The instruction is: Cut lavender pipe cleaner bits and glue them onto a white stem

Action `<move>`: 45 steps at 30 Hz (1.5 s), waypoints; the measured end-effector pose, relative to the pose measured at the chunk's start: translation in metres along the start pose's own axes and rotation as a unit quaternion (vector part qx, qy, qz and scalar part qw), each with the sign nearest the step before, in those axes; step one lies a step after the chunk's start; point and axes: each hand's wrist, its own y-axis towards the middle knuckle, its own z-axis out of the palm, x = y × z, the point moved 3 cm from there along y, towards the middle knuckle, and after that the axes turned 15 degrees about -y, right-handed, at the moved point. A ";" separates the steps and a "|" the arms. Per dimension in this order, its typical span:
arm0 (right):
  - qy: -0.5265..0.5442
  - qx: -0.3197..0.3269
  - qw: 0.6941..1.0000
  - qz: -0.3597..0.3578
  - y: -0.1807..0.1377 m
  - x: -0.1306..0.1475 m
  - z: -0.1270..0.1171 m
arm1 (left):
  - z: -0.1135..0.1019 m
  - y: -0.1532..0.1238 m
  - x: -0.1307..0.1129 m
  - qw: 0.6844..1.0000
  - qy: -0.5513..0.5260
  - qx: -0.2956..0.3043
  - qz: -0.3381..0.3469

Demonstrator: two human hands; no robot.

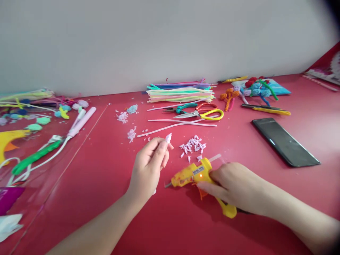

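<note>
Between the thumb and fingers of my left hand (151,160) is a small pale pink fuzzy piece (168,138), pinched upright. My right hand (233,186) is closed around a yellow hot glue gun (188,175). A small light glows orange on the gun's side, and its nozzle points left, just below my left fingers and apart from them. From the gun's back end sticks a clear glue stick (215,157). A loose pile of short pale pink pieces (193,144) lies on the red table, beyond the gun.
Behind the pile lie scissors (209,114), teal-handled pliers (183,108), pink pipe cleaners (183,123) and a stacked bundle of pipe cleaners (180,94). A black phone (285,141) and a yellow craft knife (265,109) are at right. At left sits a pink corded tool (82,122).
</note>
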 end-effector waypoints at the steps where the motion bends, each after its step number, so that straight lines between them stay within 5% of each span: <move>1: -0.012 0.008 0.999 -0.032 -0.003 0.002 -0.002 | 0.000 0.000 0.000 1.000 0.002 0.000 -0.001; 4: 0.018 0.006 0.996 -0.089 -0.006 0.002 -0.009 | -0.001 0.001 0.002 1.000 0.006 0.002 -0.006; 9: 0.054 -0.103 0.993 0.037 0.006 -0.019 -0.026 | 0.001 0.003 0.007 0.999 -0.010 0.016 -0.027; 11: 0.021 -0.118 0.993 0.022 0.013 -0.020 -0.028 | 0.002 0.005 0.009 0.999 -0.014 0.025 -0.044; 17: -0.144 -0.110 0.982 -0.052 0.037 -0.012 -0.026 | 0.003 0.006 0.011 0.997 -0.006 0.051 -0.066; 26: -0.126 -0.120 0.983 -0.056 0.047 -0.011 -0.030 | 0.003 0.006 0.016 0.996 -0.002 0.065 -0.054; 31: 0.090 -0.191 0.977 -0.035 0.040 -0.005 -0.057 | 0.004 0.005 0.017 0.995 -0.012 0.086 -0.045; 37: 0.381 -0.182 0.904 -0.064 0.045 0.014 -0.045 | 0.006 0.004 0.017 0.995 0.026 0.094 -0.011; 41: 0.438 -0.170 0.881 -0.046 0.044 0.011 -0.030 | 0.007 0.004 0.019 0.993 0.055 0.106 0.002; 45: 0.411 -0.159 0.896 -0.051 0.041 0.007 -0.030 | 0.006 0.004 0.023 0.991 0.068 0.115 -0.018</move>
